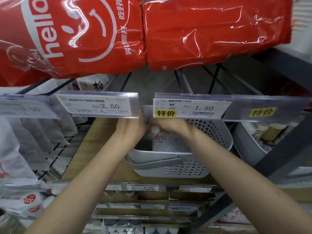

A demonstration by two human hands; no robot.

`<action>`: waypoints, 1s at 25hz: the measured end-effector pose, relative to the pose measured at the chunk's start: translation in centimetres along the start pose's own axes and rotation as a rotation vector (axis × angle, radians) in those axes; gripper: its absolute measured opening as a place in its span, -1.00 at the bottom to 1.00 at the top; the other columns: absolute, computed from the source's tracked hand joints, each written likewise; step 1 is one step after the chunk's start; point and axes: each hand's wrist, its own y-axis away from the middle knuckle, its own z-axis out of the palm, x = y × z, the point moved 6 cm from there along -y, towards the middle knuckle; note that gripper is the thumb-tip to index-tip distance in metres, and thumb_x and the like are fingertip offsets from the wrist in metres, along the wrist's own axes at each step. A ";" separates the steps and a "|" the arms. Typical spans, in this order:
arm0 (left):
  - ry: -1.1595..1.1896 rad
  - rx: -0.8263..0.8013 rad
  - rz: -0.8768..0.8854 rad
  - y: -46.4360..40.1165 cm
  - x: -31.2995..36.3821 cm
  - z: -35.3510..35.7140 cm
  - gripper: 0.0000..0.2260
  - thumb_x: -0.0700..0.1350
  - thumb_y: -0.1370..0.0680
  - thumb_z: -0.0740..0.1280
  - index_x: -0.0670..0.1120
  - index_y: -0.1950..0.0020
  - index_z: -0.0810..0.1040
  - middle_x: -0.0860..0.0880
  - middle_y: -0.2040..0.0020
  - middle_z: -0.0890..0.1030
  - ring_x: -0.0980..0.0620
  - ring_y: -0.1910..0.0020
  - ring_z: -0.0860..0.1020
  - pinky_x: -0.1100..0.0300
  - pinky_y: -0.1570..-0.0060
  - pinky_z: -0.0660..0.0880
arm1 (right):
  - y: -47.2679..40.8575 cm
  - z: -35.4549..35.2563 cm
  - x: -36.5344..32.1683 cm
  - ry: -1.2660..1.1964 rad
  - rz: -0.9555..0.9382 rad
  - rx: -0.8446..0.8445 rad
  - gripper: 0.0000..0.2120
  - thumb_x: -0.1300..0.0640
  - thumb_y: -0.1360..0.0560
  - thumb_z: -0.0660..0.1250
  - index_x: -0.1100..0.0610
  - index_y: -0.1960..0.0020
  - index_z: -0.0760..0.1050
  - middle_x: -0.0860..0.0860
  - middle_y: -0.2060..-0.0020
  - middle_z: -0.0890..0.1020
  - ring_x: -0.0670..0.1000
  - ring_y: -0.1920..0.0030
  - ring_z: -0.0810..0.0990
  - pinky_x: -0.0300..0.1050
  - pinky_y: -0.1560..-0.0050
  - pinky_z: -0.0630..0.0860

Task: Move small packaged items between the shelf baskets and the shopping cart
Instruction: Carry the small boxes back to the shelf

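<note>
Grey plastic basket (168,159) on the wooden shelf (94,149): our left hand (133,127) grips its rim, our right hand (168,126) pinches a clear packet (158,132) inside; we should lift it straight up, steadying the basket.

Bright, even overhead store light. Strong white glare streaks on red plastic bags (101,34) up top, more on clear price-tag strips (104,105). Dim under upper shelf; grey basket (168,164) interior in shadow, contents hard to read. Wide-angle bend: shelf edges curve, esp. at corners. Soft focus overall; small print on tags smeared, only big digits legible. Motion blur at far left and bottom-left packs (30,200). Bottom rows mushy, low detail.
</note>
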 end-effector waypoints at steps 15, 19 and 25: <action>-0.217 -0.362 -0.167 -0.8 -0.4 2.4 -0.70 -0.16 -0.60 0.19 -0.22 -0.31 0.42 -0.18 -0.27 0.49 -0.15 -0.27 0.45 0.11 -0.16 0.38 | -3.1 -0.1 2.7 0.238 -0.011 -0.053 -0.91 0.25 -0.61 0.20 0.16 0.00 0.48 0.05 0.25 0.55 -0.04 0.30 0.53 -0.23 0.23 0.53; -0.275 -0.532 -0.168 0.2 -0.3 4.4 -0.72 -0.14 -0.64 0.15 -0.21 -0.31 0.43 -0.16 -0.24 0.51 -0.11 -0.18 0.48 0.18 -0.01 0.36 | -4.4 0.6 2.8 0.868 -0.116 -0.057 -0.72 0.06 -0.54 0.30 0.11 -0.22 0.47 0.11 -0.07 0.57 0.11 -0.08 0.54 -0.04 -0.10 0.47; -0.366 -0.589 -0.165 0.3 0.0 4.5 -0.74 -0.21 -0.61 0.18 -0.24 -0.28 0.45 -0.18 -0.24 0.51 -0.11 -0.21 0.48 0.18 0.01 0.36 | -3.8 0.8 2.7 0.757 -0.142 -0.101 -0.66 0.15 -0.54 0.29 0.14 -0.31 0.44 0.12 -0.20 0.54 0.11 -0.21 0.50 -0.03 -0.21 0.43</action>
